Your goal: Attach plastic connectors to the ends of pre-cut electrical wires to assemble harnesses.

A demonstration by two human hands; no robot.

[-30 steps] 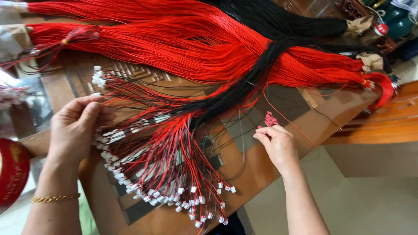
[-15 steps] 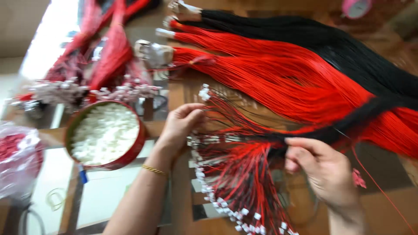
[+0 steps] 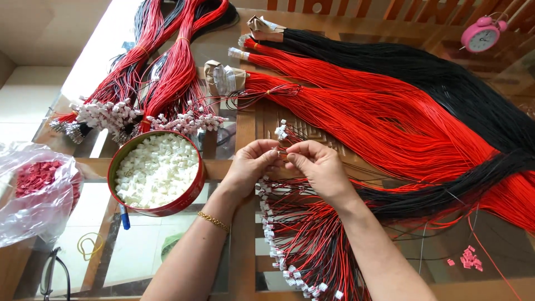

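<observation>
My left hand (image 3: 252, 166) and my right hand (image 3: 315, 167) meet fingertip to fingertip above the table, pinching a small white connector (image 3: 282, 153) and thin wire ends between them. Below the hands fans a bunch of red and black wires tipped with white connectors (image 3: 295, 245). A round red tin (image 3: 192, 192) full of loose white plastic connectors stands just left of my left hand. Long bundles of red wire (image 3: 362, 106) and black wire (image 3: 446, 83) spread across the table to the right.
Finished red-and-black wire bundles with white connectors (image 3: 150, 111) lie at the upper left. A clear plastic bag of red pieces (image 3: 36, 189) sits at the left edge. A pink alarm clock (image 3: 482, 34) stands at the top right. Small pink pieces (image 3: 467, 257) lie lower right.
The view has swung left, bringing the red tin and the bag into sight. My hands have come together from apart and now pinch a connector between them.
</observation>
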